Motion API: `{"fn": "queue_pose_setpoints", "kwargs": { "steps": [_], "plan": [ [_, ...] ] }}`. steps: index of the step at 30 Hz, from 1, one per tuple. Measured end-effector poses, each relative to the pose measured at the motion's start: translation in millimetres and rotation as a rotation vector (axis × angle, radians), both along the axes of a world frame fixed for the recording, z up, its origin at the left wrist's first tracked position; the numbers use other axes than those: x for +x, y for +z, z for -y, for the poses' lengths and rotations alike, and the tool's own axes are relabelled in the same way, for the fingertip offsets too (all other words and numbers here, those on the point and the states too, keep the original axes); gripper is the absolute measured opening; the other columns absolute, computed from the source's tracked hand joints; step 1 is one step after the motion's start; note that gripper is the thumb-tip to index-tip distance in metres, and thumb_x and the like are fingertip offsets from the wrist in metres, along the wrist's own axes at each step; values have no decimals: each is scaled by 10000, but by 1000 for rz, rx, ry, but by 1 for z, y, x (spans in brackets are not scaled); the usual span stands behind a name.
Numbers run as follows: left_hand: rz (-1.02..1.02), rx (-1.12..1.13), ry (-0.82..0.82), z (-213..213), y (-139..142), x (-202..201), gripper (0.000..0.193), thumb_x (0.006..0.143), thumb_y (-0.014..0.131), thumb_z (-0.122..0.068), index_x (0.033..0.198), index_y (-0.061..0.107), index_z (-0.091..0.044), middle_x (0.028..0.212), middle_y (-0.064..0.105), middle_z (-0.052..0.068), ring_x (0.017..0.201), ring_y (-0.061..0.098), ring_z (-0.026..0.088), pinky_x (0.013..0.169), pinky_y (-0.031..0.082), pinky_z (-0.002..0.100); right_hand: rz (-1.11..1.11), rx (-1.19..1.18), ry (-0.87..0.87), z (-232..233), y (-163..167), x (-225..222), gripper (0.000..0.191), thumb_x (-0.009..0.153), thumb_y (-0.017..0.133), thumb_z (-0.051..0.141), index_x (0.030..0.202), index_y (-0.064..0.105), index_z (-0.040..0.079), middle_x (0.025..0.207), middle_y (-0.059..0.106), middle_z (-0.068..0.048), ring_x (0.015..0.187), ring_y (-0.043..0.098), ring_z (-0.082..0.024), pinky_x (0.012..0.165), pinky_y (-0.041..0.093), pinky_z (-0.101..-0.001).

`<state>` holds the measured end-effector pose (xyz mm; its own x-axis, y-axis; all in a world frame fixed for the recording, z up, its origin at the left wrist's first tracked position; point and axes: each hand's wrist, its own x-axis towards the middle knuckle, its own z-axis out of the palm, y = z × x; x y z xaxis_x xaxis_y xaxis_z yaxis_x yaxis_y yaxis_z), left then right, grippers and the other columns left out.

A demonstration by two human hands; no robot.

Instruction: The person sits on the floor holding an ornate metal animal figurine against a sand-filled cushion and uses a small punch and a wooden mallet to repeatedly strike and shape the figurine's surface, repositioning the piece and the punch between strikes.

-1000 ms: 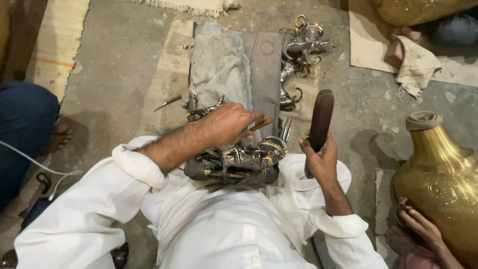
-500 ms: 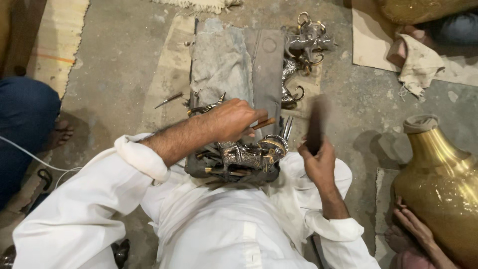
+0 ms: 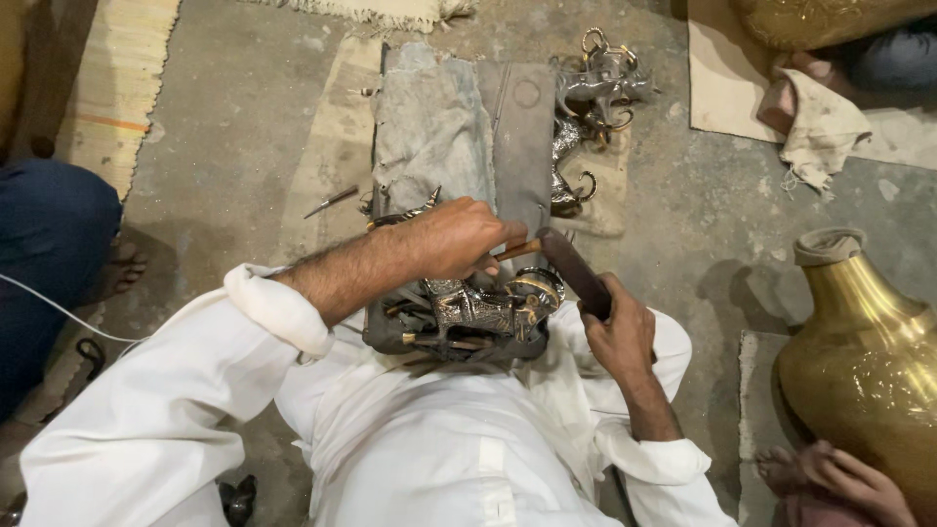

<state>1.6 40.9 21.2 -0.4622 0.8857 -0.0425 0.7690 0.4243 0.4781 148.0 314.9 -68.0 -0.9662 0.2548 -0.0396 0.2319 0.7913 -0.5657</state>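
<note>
My left hand [image 3: 457, 237] is closed around a thin chisel-like punch [image 3: 515, 250], its tip set on a silver-coloured metal figurine [image 3: 488, 304] lying on a dark block in my lap. My right hand [image 3: 617, 330] grips a dark wooden mallet [image 3: 574, 270], whose head is down against the end of the punch. White sleeves cover both my arms.
A grey cloth-covered slab [image 3: 431, 127] lies ahead on the concrete floor, with more metal figurines [image 3: 591, 107] to its right and a loose tool [image 3: 332, 201] to its left. A large brass vase [image 3: 869, 361] stands at the right, another person's hand [image 3: 839, 476] beside it. A person's leg [image 3: 54, 244] is at the left.
The mallet was raised upright in my right hand, then swung down to the left; it now meets the punch. My left hand stayed on the figurine.
</note>
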Motion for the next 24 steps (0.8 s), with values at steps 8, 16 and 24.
{"fn": "queue_pose_setpoints", "kwargs": {
  "steps": [8,16,24],
  "plan": [
    [38,-118,64,0,6,4,455,862,797,-284,1216,578,-99,842,728,153,914,718,375,810,557,518,-106,-323,-73,1,4,-9,303,850,781,111,1116,669,17,924,739,-65,840,688,-133,761,535,-300],
    [-29,-43,-14,0,-2,0,456,834,816,-246,1190,588,-77,838,731,159,918,713,395,812,547,531,-82,-47,-59,3,14,-1,288,844,803,93,1106,690,50,865,719,-78,763,672,-152,712,513,-325],
    [-28,-61,35,4,2,2,466,839,808,-230,1217,581,-78,844,731,175,897,719,402,785,554,537,-164,-386,-100,3,0,-4,225,822,775,61,1020,672,36,826,674,10,754,612,-91,692,491,-279]
  ]
}}
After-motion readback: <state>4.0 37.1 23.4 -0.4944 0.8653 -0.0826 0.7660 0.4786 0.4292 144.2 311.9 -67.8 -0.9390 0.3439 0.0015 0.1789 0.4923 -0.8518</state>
